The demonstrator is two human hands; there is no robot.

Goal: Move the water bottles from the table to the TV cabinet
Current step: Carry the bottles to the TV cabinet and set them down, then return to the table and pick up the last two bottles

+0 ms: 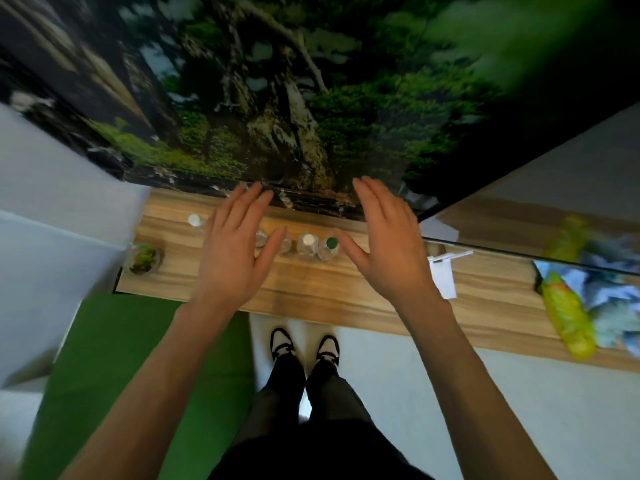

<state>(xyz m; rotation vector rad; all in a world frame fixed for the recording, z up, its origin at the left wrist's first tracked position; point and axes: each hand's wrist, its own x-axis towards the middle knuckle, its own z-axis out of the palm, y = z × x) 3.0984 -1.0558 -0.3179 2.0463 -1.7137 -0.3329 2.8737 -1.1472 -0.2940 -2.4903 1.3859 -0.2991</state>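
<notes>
**Bottles lined up on the cabinet, both hands empty above them**

I see a row of water bottles standing upright on the wooden TV cabinet [311, 289], caps facing the camera: a green-capped bottle [330, 247], a white-capped bottle [307, 244] touching it on its left, two more partly hidden behind my left hand [232, 247], and a lone bottle [195, 223] set further left and closer to the screen. Their long axes run straight up toward me, so any grip would come from above or from the side.

My left hand is spread flat over the middle of the row, fingers splayed wide, holding nothing. My right hand [384, 240] hovers just to the right of the green-capped bottle, also wide and empty, its thumb nearest that cap. The right hand is the closer one to the two visible bottles.

The TV screen [277, 98] rises directly behind the row. A small plant in a glass bowl [143, 258] sits at the cabinet's left end, and a white paper piece [443, 271] lies to the right. I judge the placing looks finished here; no table is in view.
</notes>
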